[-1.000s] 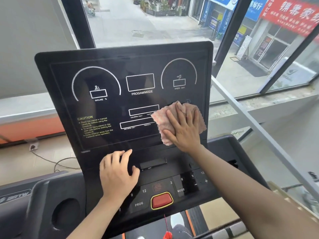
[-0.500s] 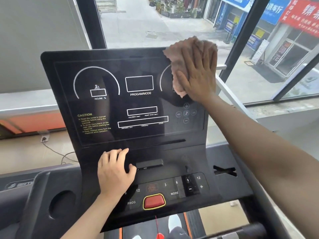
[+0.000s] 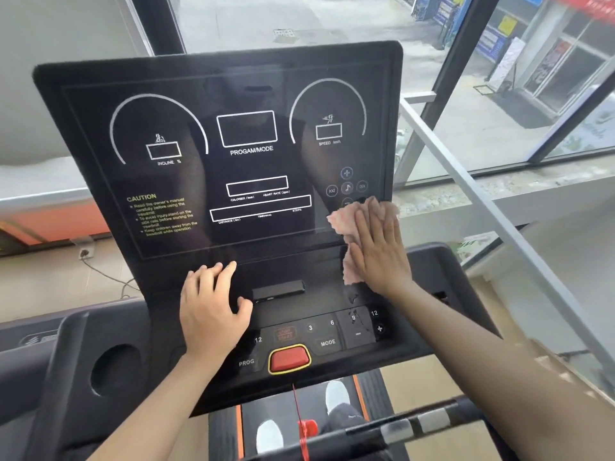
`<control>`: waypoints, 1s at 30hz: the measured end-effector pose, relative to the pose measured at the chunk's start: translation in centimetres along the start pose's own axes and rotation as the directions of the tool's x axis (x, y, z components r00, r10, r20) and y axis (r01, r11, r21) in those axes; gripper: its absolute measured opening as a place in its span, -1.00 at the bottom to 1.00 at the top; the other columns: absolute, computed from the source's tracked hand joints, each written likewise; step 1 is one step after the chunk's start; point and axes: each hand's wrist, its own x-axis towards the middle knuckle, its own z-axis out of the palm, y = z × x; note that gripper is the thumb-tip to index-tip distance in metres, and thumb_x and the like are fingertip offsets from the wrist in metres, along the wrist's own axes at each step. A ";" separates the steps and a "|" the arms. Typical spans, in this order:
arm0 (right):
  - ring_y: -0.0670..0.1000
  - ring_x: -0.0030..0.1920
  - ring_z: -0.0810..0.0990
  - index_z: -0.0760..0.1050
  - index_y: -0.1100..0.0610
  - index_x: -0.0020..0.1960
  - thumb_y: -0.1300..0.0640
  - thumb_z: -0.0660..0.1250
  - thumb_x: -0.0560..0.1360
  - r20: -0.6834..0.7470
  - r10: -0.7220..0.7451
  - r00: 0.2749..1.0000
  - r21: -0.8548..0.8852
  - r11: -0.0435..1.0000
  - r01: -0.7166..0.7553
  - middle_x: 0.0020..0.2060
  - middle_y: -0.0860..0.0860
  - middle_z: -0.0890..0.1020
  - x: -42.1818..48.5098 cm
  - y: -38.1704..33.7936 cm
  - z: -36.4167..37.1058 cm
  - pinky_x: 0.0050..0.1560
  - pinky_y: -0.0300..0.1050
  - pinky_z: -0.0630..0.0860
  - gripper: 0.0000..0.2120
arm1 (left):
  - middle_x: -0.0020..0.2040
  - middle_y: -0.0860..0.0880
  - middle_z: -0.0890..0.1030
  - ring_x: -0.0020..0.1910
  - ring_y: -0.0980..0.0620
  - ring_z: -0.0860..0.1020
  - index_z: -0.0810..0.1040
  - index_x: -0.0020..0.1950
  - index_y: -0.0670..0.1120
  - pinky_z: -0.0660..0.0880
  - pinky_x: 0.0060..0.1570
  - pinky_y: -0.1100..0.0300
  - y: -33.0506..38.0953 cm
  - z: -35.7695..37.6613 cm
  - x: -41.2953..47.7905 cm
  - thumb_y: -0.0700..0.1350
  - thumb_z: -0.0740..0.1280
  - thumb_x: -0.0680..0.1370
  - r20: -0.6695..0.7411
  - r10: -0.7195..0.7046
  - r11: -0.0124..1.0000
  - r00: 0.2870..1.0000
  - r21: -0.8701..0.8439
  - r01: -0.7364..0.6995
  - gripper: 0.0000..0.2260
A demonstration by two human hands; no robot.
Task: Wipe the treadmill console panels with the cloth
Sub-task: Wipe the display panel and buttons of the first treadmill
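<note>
Right hand (image 3: 379,254) with cloth (image 3: 346,224) has dropped from the top right corner of the display (image 3: 233,181) to its bottom right corner, up and right of the red button (image 3: 289,359); left hand (image 3: 209,311) unmoved.

Nearest, below the button: two white shoes (image 3: 269,435) on the belt (image 3: 253,412); a red cord (image 3: 297,404) hangs straight down from under it.

Left hand: just up-left of the button, flat on the lower panel (image 3: 293,267), fingers together and relaxed, thumb out, holding nothing.

Right hand: fingers straight and close together, palm pressing the cloth flat across the seam between display and lower panel. Cloth pink, its edge showing left of the fingers.

Display, above the button: dark, tilted back.

Beyond it: window (image 3: 482,134), street (image 3: 233,21).
</note>
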 end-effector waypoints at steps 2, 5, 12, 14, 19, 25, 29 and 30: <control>0.22 0.65 -0.14 -0.26 0.15 0.65 -0.11 -0.02 0.70 0.023 0.026 0.999 0.035 0.999 -0.027 0.64 0.19 -0.20 -1.8 -0.9 0.5 0.58 0.30 0.06 -0.32 | 0.25 -0.17 0.61 0.32 -0.26 0.51 0.57 0.38 -0.13 0.41 0.44 -0.23 0.0 0.1 -0.1 -0.09 0.33 0.44 0.006 0.006 1.000 1.000 0.001 -0.006 -0.50; 0.16 0.65 -0.21 -0.17 0.14 0.66 -0.06 0.09 0.68 0.033 0.072 0.997 0.139 0.987 -0.076 0.64 0.09 -0.26 -3.4 -2.8 0.4 0.59 0.32 -0.03 -0.30 | 0.27 -0.18 0.60 0.35 -0.27 0.48 0.56 0.41 -0.13 0.45 0.40 -0.24 0.1 0.1 -0.5 -0.08 0.34 0.44 0.016 -0.006 1.000 1.000 -0.010 0.006 -0.48; 0.04 0.63 0.14 0.17 0.07 0.62 0.27 0.41 0.41 -0.020 0.111 0.994 0.601 0.795 -0.077 0.63 -0.03 0.17 -4.6 -2.6 -1.9 0.47 0.33 0.27 -0.16 | 0.36 -0.12 0.57 0.44 -0.20 0.45 0.54 0.44 -0.09 0.43 0.39 -0.18 3.9 -0.1 -1.0 -0.07 0.37 0.46 0.051 0.248 0.965 0.967 -0.099 -0.242 -0.47; -0.06 0.59 0.22 0.30 0.10 0.57 0.45 0.32 0.38 0.005 0.206 0.978 0.752 0.644 -0.140 0.56 -0.06 0.32 -4.9 -2.2 -2.9 0.49 0.24 0.34 -0.21 | 0.36 -0.11 0.59 0.43 -0.18 0.47 0.60 0.39 -0.07 0.41 0.43 -0.14 6.9 0.4 -0.3 -0.10 0.38 0.47 0.065 0.499 0.858 0.864 -0.178 -0.482 -0.54; -0.04 0.43 0.49 0.43 0.11 0.48 0.57 0.14 0.44 0.277 0.398 0.875 0.927 0.131 -0.353 0.35 -0.02 0.57 -3.9 -1.2 -5.2 0.47 0.07 0.44 -0.31 | 0.54 -0.17 0.44 0.57 -0.22 0.33 0.51 0.48 -0.10 0.17 0.61 -0.14 14.3 3.6 4.2 -0.02 0.26 0.56 0.193 0.843 0.527 0.503 -0.107 -0.843 -0.51; -0.05 0.28 0.59 0.45 0.15 0.46 0.46 0.19 0.54 0.345 0.567 0.748 0.887 0.065 -0.458 0.32 0.07 0.59 -4.0 1.4 -7.0 0.32 -0.16 0.52 -0.47 | 0.69 -0.06 -0.26 0.64 -0.19 -0.36 -0.20 0.68 0.08 -0.38 0.60 -0.16 16.5 8.0 8.6 0.19 -0.15 0.72 0.479 0.809 0.306 0.341 0.152 -0.940 -0.45; -0.01 0.17 0.62 0.50 0.09 0.42 0.31 0.30 0.55 0.367 0.632 0.682 0.739 0.248 -0.627 0.27 0.00 0.61 -7.0 1.5 -5.2 0.32 0.02 0.54 -0.55 | 0.65 -0.06 -0.34 0.61 -0.13 -0.41 -0.25 0.67 0.05 -0.53 0.51 -0.14 15.7 8.1 8.6 0.18 -0.18 0.73 0.476 0.791 0.314 0.384 0.223 -0.923 -0.45; -0.01 0.16 0.63 0.51 0.07 0.41 0.29 0.32 0.54 0.397 0.597 0.697 0.699 0.296 -0.651 0.24 -0.03 0.62 -7.7 1.1 -4.6 0.31 0.06 0.55 -0.55 | 0.66 -0.05 -0.31 0.63 -0.11 -0.37 -0.23 0.68 0.03 -0.48 0.53 -0.11 15.2 7.9 8.7 0.15 -0.15 0.74 0.451 0.799 0.334 0.399 0.221 -0.917 -0.45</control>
